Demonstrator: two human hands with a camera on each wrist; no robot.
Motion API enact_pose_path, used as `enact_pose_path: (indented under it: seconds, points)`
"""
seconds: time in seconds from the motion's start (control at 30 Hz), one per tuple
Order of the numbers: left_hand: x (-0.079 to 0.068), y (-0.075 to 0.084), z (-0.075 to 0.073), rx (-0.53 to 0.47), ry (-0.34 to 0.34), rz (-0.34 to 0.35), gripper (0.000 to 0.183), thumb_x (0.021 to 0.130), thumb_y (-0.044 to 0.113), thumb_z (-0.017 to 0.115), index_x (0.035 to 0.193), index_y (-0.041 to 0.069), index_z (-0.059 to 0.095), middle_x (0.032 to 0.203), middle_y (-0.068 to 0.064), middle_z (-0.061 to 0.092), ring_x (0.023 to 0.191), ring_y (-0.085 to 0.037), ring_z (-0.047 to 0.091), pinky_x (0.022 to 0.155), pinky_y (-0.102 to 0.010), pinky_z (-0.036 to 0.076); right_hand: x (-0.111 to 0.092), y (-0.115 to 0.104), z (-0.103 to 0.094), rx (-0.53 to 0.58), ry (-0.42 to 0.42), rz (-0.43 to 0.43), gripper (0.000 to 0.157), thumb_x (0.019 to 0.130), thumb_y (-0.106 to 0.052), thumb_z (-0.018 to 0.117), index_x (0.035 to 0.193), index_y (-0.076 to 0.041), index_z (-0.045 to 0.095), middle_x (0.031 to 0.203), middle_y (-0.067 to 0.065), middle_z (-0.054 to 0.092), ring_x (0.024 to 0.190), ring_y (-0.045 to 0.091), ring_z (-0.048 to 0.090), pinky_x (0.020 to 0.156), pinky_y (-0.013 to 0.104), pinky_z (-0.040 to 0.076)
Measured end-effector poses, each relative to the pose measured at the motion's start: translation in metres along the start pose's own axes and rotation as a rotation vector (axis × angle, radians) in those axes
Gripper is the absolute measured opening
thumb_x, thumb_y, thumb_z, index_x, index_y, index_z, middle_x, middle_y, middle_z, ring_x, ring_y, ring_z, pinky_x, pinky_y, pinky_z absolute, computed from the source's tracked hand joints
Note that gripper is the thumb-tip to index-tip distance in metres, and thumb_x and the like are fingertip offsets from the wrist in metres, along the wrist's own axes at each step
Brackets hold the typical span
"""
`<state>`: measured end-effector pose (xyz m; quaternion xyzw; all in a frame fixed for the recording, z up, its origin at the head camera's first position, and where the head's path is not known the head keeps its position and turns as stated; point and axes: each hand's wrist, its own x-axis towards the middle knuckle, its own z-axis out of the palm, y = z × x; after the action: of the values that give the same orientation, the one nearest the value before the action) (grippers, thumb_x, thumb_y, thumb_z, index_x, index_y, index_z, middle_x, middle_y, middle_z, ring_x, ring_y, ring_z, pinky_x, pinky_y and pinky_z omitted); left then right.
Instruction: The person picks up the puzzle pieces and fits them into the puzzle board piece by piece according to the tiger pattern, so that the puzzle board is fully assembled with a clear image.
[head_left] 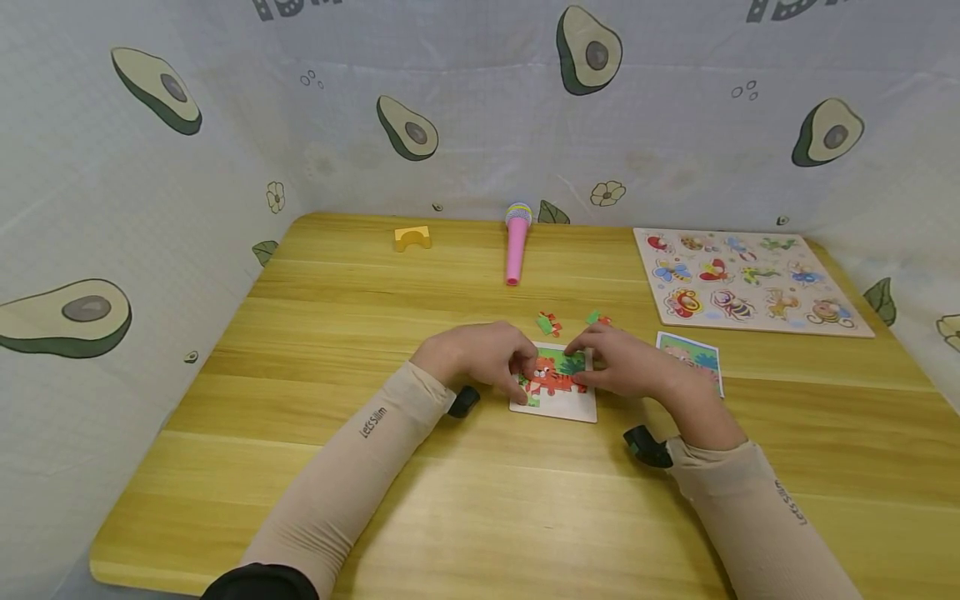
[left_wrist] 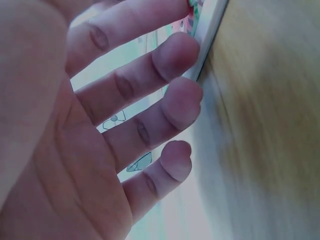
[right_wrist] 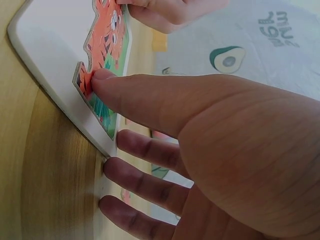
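A small white-framed puzzle board [head_left: 566, 408] lies on the table, partly filled with a tiger picture [head_left: 551, 382]; its lower strip is bare white but for a green patch at the lower left. My left hand [head_left: 491, 354] is at the board's left side, fingertips over the tiger's head and thumb near the lower left corner. In the left wrist view the fingers [left_wrist: 177, 105] are spread and slightly bent. On the right, my right hand [head_left: 626, 362] presses its thumb [right_wrist: 135, 95] on a striped tiger piece [right_wrist: 84, 82], the other fingers lying relaxed along the board's edge.
Loose puzzle pieces [head_left: 550, 323] lie just behind the board, with more pieces [head_left: 597, 317] by the right hand. A picture card [head_left: 701, 358] is partly behind that hand. Farther back are an insect board [head_left: 757, 283], a pink toy microphone [head_left: 516, 246] and a yellow arch block [head_left: 412, 238].
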<state>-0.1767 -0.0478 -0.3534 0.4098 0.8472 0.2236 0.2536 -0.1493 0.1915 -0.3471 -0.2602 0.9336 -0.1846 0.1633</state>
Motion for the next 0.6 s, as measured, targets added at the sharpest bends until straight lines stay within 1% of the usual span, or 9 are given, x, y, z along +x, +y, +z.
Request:
enact_pose_path:
  seconds: [0.07,0.27,0.43,0.6]
  points:
    - [0.000,0.001,0.000,0.011,0.000,-0.004,0.021,0.083,0.025,0.086,0.089,0.015,0.068,0.078,0.004,0.058,0.073,-0.011,0.052,0.066,-0.023,0.043,0.000,0.000,0.000,0.001,0.001,-0.003,0.031,0.094,-0.020,0.074,0.120,-0.003,0.069,0.123,0.018,0.059,0.112,0.035,0.055,0.100,0.056,0.044]
    - [-0.002,0.006,-0.002,0.094,0.001,-0.012,0.021,0.083,0.030,0.085,0.089,0.017,0.069,0.078,0.005,0.060,0.073,-0.011,0.052,0.065,-0.024,0.043,0.000,0.001,0.000,0.002,0.003,-0.011,0.031,0.094,-0.019,0.074,0.120,-0.003,0.069,0.122,0.018,0.059,0.107,0.033,0.055,0.097,0.054,0.046]
    - [0.000,0.009,-0.001,0.145,0.014,-0.011,0.025,0.084,0.037,0.083,0.082,0.019,0.067,0.075,0.007,0.059,0.071,-0.009,0.051,0.064,-0.023,0.041,0.000,0.001,0.001,-0.001,0.005,-0.009,0.031,0.094,-0.019,0.074,0.119,-0.003,0.069,0.121,0.018,0.060,0.107,0.033,0.055,0.096,0.053,0.046]
    - [0.001,0.014,0.000,0.213,0.031,-0.016,0.029,0.085,0.038,0.083,0.075,0.019,0.063,0.073,0.008,0.057,0.069,-0.008,0.049,0.061,-0.022,0.039,0.000,0.000,0.001,0.001,0.007,-0.009,0.030,0.094,-0.018,0.073,0.119,-0.002,0.069,0.121,0.018,0.060,0.108,0.033,0.055,0.097,0.053,0.046]
